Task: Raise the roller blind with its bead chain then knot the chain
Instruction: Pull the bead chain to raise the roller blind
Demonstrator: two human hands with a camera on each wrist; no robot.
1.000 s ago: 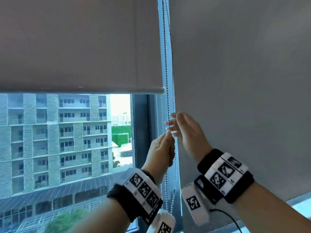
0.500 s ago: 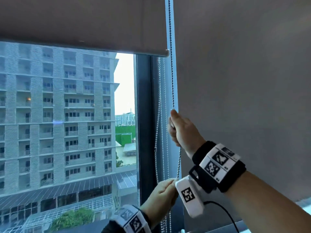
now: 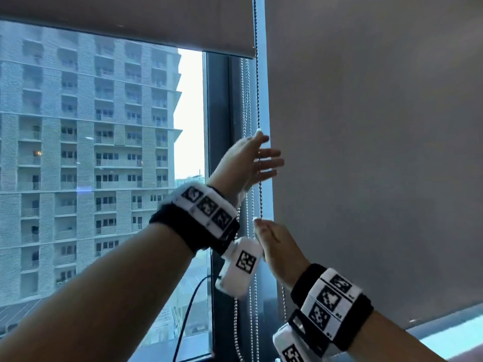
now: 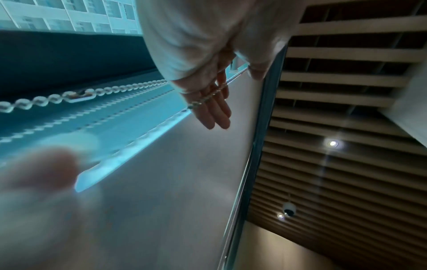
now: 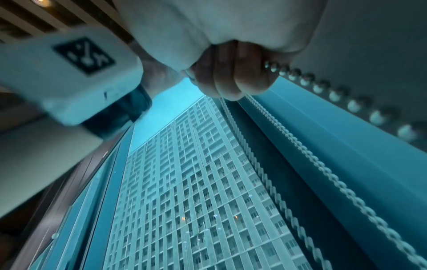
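Above, left hand point(image 3: 248, 163) open; right hand point(image 3: 277, 246) (fisted) grips bead chain point(image 3: 257, 100).

I'm high up in an office-like room. A slatted ceiling point(image 4: 342, 113) with spotlights hangs overhead, and a tall apartment block point(image 3: 86, 158) fills my window.

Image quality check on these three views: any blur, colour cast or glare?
Head view: sharp, daylit window, slight motion blur on left hand. Left wrist view: big defocused smear lower left, bead chain blurred, ceiling light flares. Right wrist view: strong blue cast, wide-angle bend in the building, right hand dim.
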